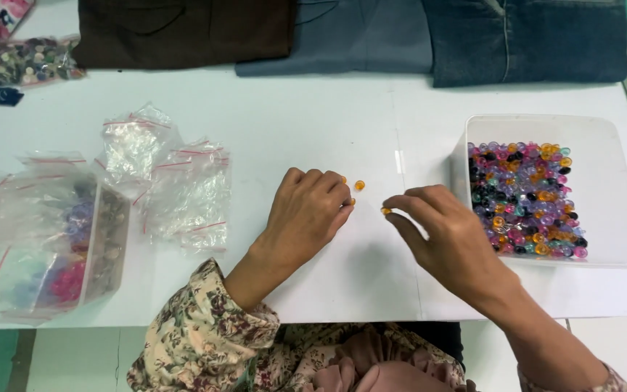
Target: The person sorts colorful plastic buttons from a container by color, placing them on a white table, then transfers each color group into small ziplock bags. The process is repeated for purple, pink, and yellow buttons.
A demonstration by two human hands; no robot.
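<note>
The right hand (448, 236) pinches an orange bead (385, 211) at its fingertips. The left hand (306, 214) rests curled on the white worktop (313, 123); whether it grasps anything, I cannot tell. A second bead (359, 185) lies just past it, nearer the left hand. Farther right sits a tub (604, 145) of beads. Bags (175, 181) lie left.

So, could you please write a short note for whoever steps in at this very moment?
Left hand: curled on the white table, fingertips at a few orange beads.
Right hand: pinching one orange bead just above the table.
Clear tub of mixed coloured beads sits at the right; small zip bags lie at the left.
Done: a few orange beads set out. Left: most beads remain in the tub.
</note>
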